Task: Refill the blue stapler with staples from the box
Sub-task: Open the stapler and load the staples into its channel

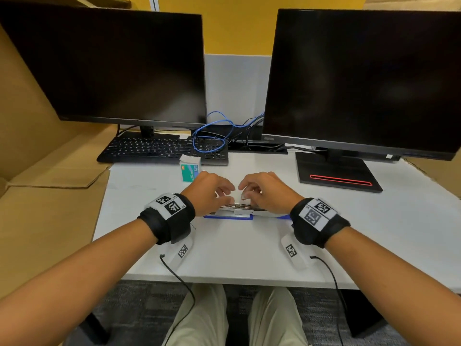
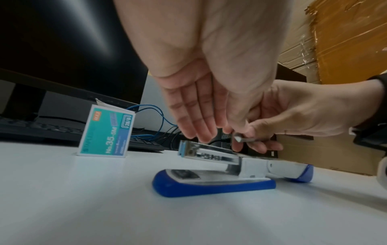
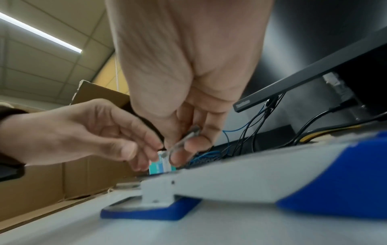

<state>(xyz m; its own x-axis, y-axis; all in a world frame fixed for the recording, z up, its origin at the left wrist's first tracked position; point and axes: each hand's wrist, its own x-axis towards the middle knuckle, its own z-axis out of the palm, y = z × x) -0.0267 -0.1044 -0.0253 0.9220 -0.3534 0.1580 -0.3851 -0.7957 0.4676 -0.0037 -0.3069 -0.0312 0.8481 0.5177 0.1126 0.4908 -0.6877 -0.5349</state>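
Note:
The blue stapler [image 1: 234, 214] lies opened flat on the white desk, its metal magazine [image 2: 209, 155] bare and its white lid [image 3: 251, 180] folded back to the right. My right hand [image 1: 249, 193] pinches a short strip of staples [image 2: 249, 140] between thumb and fingers, just above the magazine's rear. The strip [image 3: 184, 140] tilts down toward the left. My left hand [image 1: 223, 193] hovers over the magazine with its fingers [image 2: 194, 119] straight, close to the strip, holding nothing that I can see. The teal staple box [image 1: 190, 171] stands behind the left hand.
A black keyboard [image 1: 162, 149] and a looped blue cable [image 1: 212, 136] lie behind the box. Two dark monitors [image 1: 361, 81] stand at the back; the right one's flat base [image 1: 336, 173] sits right of my hands. Cardboard [image 1: 50, 196] borders the desk's left edge.

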